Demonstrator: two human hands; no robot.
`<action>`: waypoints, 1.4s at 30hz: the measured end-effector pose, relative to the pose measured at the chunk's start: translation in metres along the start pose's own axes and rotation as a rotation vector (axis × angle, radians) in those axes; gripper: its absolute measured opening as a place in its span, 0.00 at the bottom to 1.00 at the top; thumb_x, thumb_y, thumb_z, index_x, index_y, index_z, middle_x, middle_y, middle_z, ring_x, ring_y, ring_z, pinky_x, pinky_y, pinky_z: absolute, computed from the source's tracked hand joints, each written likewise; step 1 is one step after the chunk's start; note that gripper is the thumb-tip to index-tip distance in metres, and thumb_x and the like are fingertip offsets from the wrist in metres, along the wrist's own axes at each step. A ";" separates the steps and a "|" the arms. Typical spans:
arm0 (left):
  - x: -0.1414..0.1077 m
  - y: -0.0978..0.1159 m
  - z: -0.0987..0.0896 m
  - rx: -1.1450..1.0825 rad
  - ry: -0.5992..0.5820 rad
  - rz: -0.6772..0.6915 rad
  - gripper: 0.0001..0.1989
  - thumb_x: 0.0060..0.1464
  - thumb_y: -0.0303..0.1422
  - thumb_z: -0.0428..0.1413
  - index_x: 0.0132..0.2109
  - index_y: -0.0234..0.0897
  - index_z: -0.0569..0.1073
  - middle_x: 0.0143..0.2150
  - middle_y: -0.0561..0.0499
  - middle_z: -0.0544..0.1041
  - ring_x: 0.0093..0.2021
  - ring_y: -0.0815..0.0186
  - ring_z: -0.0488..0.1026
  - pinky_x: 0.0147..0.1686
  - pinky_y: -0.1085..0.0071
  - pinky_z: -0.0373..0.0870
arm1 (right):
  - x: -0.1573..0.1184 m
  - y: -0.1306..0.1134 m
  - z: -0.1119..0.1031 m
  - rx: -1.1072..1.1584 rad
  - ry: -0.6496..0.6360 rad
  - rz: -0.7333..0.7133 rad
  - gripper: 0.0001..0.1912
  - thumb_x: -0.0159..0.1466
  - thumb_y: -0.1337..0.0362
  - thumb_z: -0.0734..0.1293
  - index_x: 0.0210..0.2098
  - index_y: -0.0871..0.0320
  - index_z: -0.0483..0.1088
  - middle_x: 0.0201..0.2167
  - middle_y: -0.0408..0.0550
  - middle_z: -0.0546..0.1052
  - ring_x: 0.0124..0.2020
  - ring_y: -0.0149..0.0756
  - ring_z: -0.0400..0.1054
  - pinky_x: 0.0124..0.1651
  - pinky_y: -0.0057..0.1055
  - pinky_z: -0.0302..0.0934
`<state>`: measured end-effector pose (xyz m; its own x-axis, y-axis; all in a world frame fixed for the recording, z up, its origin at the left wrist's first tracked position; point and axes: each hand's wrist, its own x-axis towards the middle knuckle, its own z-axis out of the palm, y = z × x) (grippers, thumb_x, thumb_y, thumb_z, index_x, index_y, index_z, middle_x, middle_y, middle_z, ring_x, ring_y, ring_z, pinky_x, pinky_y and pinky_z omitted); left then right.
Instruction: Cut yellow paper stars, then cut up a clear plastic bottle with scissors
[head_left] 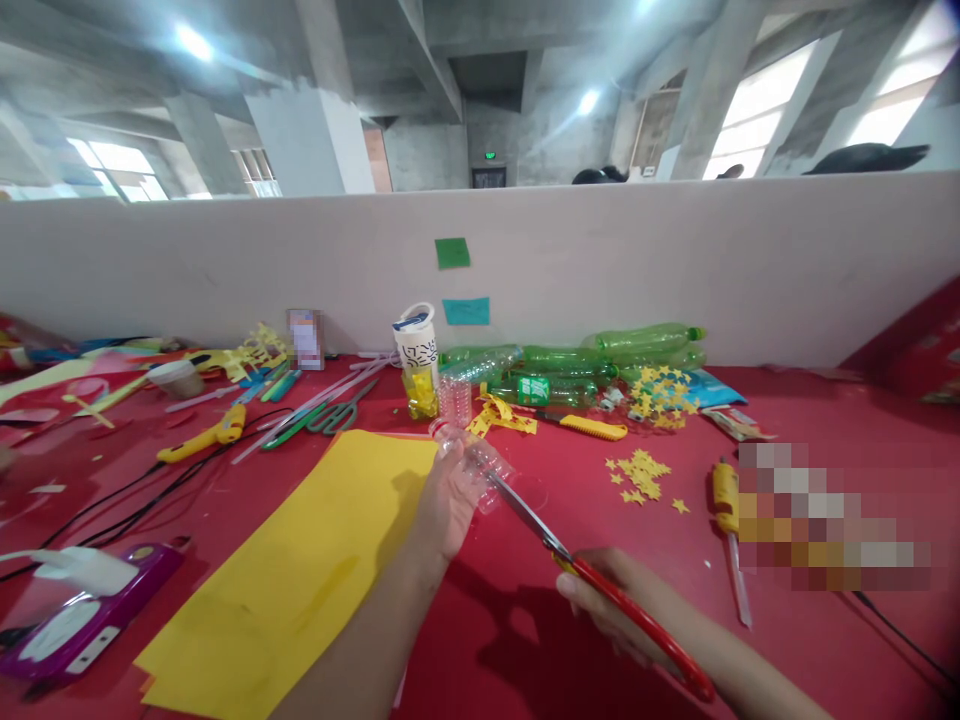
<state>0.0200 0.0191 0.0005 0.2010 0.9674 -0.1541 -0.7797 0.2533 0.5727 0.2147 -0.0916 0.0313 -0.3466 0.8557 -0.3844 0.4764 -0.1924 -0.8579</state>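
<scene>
My left hand [450, 500] is closed around the neck end of a clear plastic bottle piece [491, 470], cut open at its wide end. In my right hand [611, 595] is a pair of scissors [630, 605] with long red handles. The blades reach up and left, their tips at the cut edge of the bottle piece; whether they bite into the plastic I cannot tell. Beneath my left forearm lie yellow sheets [322, 570]. Just behind the bottle piece stands a clear ribbed plastic piece [454, 398].
Green bottles [562, 360] lie along the partition [225, 260]. Yellow stars [641, 475] and a yellow cutter [592, 428] are near them. Glue guns [206, 435] with cords lie left and right. A purple power strip [97, 610] sits front left; a white cup [417, 345] stands behind.
</scene>
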 end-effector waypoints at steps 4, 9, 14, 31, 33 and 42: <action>-0.001 -0.002 0.002 0.000 0.004 0.006 0.12 0.50 0.33 0.60 0.42 0.38 0.69 0.35 0.51 0.75 0.35 0.66 0.75 0.41 0.67 0.70 | 0.000 -0.001 0.000 0.026 -0.001 0.036 0.29 0.60 0.36 0.58 0.27 0.58 0.60 0.15 0.33 0.56 0.14 0.22 0.51 0.17 0.19 0.45; -0.002 -0.004 0.003 0.017 0.029 0.013 0.12 0.50 0.32 0.60 0.42 0.38 0.69 0.36 0.51 0.76 0.36 0.66 0.75 0.42 0.67 0.70 | 0.001 0.001 0.002 0.033 0.015 0.065 0.28 0.58 0.37 0.62 0.26 0.58 0.61 0.17 0.35 0.60 0.15 0.22 0.54 0.16 0.18 0.47; -0.001 -0.006 0.000 0.030 -0.024 0.045 0.13 0.50 0.33 0.60 0.43 0.39 0.68 0.36 0.52 0.75 0.36 0.67 0.75 0.41 0.67 0.70 | 0.002 0.001 0.003 0.068 0.014 0.092 0.29 0.57 0.36 0.62 0.26 0.57 0.61 0.14 0.33 0.58 0.12 0.22 0.53 0.15 0.19 0.48; 0.000 -0.001 0.001 -0.013 -0.006 0.091 0.11 0.50 0.36 0.60 0.41 0.40 0.69 0.33 0.53 0.75 0.34 0.67 0.73 0.39 0.68 0.70 | 0.011 0.007 0.013 -0.004 0.149 0.195 0.29 0.56 0.36 0.63 0.20 0.57 0.60 0.10 0.33 0.56 0.08 0.22 0.51 0.11 0.19 0.43; 0.000 -0.001 0.001 0.000 0.018 0.084 0.12 0.51 0.38 0.60 0.40 0.40 0.69 0.33 0.53 0.75 0.33 0.67 0.74 0.39 0.68 0.70 | 0.011 0.010 0.012 0.003 0.123 0.166 0.29 0.56 0.35 0.61 0.22 0.57 0.60 0.11 0.34 0.57 0.09 0.22 0.52 0.12 0.19 0.45; -0.002 -0.009 0.003 0.023 0.004 0.054 0.13 0.50 0.37 0.60 0.42 0.39 0.69 0.35 0.53 0.75 0.35 0.68 0.73 0.39 0.70 0.69 | 0.012 0.019 0.014 0.043 0.102 0.075 0.31 0.58 0.33 0.57 0.25 0.58 0.61 0.14 0.35 0.60 0.12 0.22 0.53 0.13 0.18 0.47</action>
<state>0.0289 0.0149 -0.0018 0.1567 0.9796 -0.1261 -0.7754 0.2011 0.5986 0.2081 -0.0922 0.0056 -0.2258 0.8822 -0.4132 0.4621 -0.2763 -0.8427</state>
